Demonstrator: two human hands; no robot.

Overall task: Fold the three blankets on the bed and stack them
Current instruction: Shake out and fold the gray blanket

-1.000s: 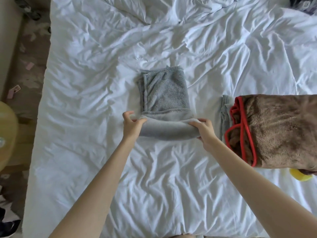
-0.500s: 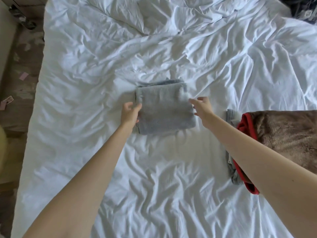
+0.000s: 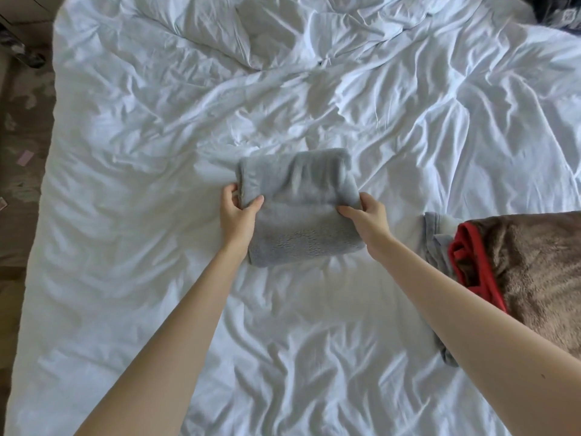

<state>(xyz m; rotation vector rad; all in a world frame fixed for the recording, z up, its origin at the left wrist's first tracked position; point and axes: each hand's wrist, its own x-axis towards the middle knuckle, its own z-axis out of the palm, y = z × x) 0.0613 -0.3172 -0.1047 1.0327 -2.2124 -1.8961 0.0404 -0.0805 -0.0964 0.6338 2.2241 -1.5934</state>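
A small grey fleece blanket [image 3: 298,209], folded into a thick rectangle, is in the middle of the white bed [image 3: 157,136]. My left hand [image 3: 237,212] grips its left edge, thumb on top. My right hand [image 3: 366,215] grips its right edge. The blanket looks slightly lifted and bent between them. At the right lies a folded brown plush blanket with red trim [image 3: 528,272], resting on another grey blanket [image 3: 432,234] whose edge shows beneath it. My right forearm crosses part of that stack.
The rumpled white duvet covers the whole bed. The bed's left edge drops to a brown patterned floor [image 3: 22,127]. A dark object [image 3: 562,11] sits at the far right corner.
The near half of the grey blanket was folded over the far half. My hands then let go, shifted to its two sides and now grip it there.
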